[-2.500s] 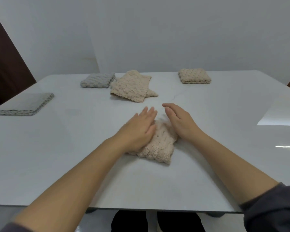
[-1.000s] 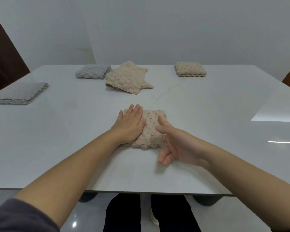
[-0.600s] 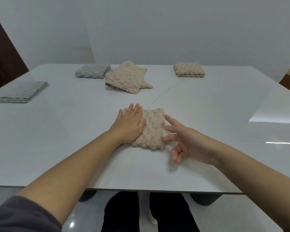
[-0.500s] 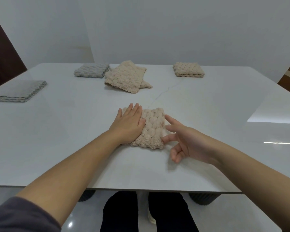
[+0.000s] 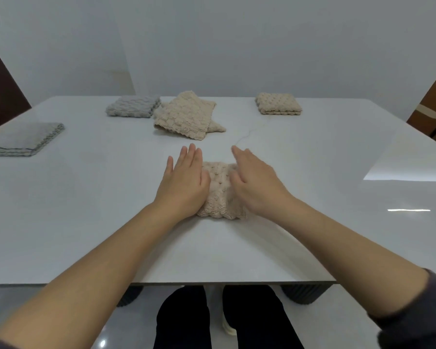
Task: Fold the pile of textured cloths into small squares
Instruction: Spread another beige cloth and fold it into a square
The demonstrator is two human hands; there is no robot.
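Observation:
A beige textured cloth [image 5: 219, 190], folded into a small square, lies on the white table [image 5: 86, 202] in front of me. My left hand [image 5: 184, 183] lies flat on its left part, fingers extended. My right hand [image 5: 256, 183] rests palm down over its right part, fingers apart and slightly blurred. Neither hand grips the cloth. Farther back lies a loose pile of beige cloths [image 5: 186, 117]. A folded beige square [image 5: 278, 104] sits at the back right.
A folded grey square [image 5: 134, 106] lies at the back left, beside the pile. A flat stack of grey cloths [image 5: 23, 139] sits at the far left edge. The table's front edge runs just above my knees.
My right hand has come up from the table beside the cloth's near right corner onto the cloth's right part. The left hand has stayed flat on the cloth.

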